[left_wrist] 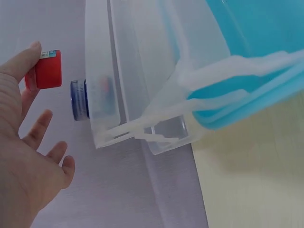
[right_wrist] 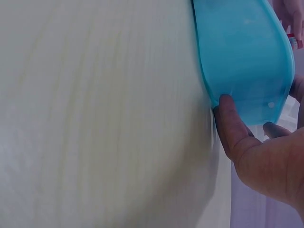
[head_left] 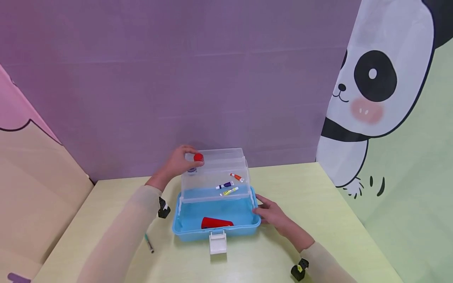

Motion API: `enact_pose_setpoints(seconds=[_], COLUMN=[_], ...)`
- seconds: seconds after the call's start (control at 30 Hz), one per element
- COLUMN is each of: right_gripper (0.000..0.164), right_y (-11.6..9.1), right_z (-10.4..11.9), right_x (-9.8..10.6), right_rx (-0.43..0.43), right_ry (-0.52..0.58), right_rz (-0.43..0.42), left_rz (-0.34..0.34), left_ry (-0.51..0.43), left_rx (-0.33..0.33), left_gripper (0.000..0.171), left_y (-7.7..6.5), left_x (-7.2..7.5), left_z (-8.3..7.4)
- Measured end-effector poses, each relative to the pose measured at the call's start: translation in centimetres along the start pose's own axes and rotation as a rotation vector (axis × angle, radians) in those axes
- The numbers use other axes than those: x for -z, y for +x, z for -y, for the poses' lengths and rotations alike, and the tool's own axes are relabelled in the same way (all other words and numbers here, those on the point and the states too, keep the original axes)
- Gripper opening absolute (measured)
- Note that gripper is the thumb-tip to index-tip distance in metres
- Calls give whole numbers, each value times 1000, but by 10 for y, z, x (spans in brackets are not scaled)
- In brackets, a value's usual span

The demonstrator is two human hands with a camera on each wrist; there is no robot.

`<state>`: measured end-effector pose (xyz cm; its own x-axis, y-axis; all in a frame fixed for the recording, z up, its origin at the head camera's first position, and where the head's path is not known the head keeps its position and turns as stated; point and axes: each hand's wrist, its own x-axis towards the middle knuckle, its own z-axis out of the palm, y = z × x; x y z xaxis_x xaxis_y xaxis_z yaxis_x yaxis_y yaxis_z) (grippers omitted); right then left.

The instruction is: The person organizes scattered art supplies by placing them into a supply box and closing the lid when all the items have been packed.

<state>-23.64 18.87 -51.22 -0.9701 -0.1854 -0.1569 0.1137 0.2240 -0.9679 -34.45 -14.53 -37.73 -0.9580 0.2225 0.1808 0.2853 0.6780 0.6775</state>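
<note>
A pale printed label on the red pot (left_wrist: pixel 49 73) and a ribbed blue cap (left_wrist: pixel 79 100) are shown clearly only from the left wrist. The small, rounded pot is pinched by the left hand (head_left: pixel 181 161) near the raised clear trays (head_left: pixel 221 155). The blue box (head_left: pixel 192 236) is touched by the right hand (head_left: pixel 272 214), its fingers apart; its thumb's hold is seen poorly.

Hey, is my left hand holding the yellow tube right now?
No, the head view shows your left hand pinching a small red container while the yellow tube lies on the clear tray.
</note>
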Motion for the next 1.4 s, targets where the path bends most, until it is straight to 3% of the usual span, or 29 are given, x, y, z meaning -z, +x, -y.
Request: enact_pose_setpoints(seconds=[0.67, 1.0, 1.4], right_gripper=[70, 70, 69], right_y=[-1, 0, 0], right_z=[1, 2, 1], right_x=[0, 2, 2], right_rx=[2, 11, 1], right_ry=[3, 15, 10], right_rz=[12, 25, 15], left_rz=[4, -8, -22], left_ry=[-51, -70, -87], left_rx=[67, 86, 58], left_gripper=[56, 59, 57], left_y=[9, 7, 7], left_x=[-8, -10, -17], left_z=[4, 8, 11])
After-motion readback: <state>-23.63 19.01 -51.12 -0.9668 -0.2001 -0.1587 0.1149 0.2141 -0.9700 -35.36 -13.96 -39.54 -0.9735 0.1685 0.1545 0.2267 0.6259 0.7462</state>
